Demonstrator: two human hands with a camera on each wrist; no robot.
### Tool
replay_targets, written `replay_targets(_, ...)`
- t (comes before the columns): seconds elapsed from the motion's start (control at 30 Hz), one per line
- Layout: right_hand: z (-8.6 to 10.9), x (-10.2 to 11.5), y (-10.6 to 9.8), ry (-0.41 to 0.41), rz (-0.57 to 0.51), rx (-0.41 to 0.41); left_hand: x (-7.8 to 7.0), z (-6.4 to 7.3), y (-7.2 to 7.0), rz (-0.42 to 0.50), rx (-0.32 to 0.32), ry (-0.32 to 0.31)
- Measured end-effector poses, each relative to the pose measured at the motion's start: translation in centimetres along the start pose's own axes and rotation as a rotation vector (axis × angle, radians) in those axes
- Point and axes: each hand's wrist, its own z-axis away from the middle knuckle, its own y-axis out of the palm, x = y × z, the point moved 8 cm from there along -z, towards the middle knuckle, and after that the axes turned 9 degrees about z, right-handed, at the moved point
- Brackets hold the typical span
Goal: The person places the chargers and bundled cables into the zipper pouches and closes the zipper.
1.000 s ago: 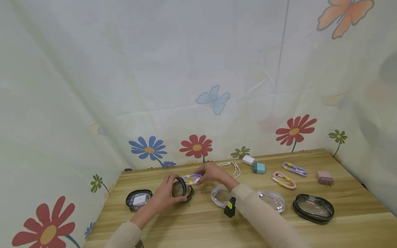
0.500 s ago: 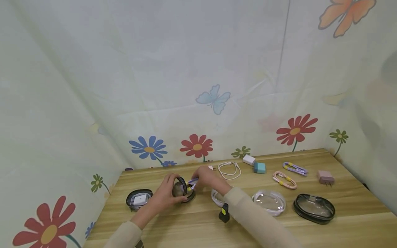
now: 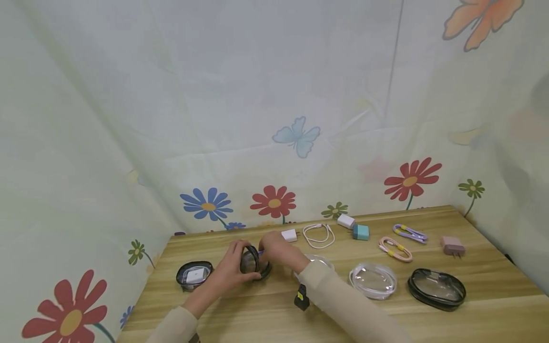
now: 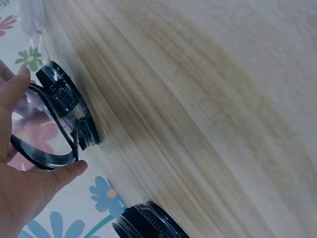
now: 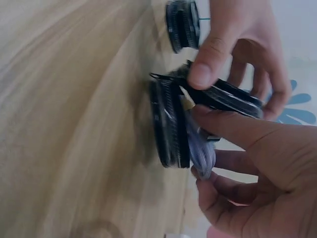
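Note:
My left hand (image 3: 231, 267) grips the raised lid of a clear, black-rimmed zip case (image 3: 250, 261) between thumb and fingers. In the left wrist view the same case (image 4: 64, 99) stands tilted open on the table. My right hand (image 3: 279, 250) pinches a coiled purple cable (image 5: 200, 151) and has it at the case's opening, between lid and base. Most of that cable is hidden by the hand in the head view. In the right wrist view, my left thumb presses the lid's black zipped edge (image 5: 230, 96).
Left of my hands lies a black-rimmed case (image 3: 194, 275) with a white charger inside. To the right are a white-rimmed case (image 3: 373, 281), a black-rimmed case (image 3: 436, 288), a white cable (image 3: 319, 237), a blue charger (image 3: 360, 232), a pink cable (image 3: 395, 249) and a pink charger (image 3: 452, 246).
My right hand has moved left and brought the purple cable into the case's opening. A white charger behind that hand has come into view. My left hand keeps its grip on the lid.

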Motion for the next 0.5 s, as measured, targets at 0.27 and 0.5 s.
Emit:
replay_targets(0.27,-0.5,0.3,1.0,0.012,0.099,-0.036,-0.2,0.0,0.0,-0.006,-0.003,0.020)
replay_targets(0.5,-0.4,0.0,1.3,-0.006,-0.034,0.075,-0.1,0.0,0.0,0.015,0.006,0.019)
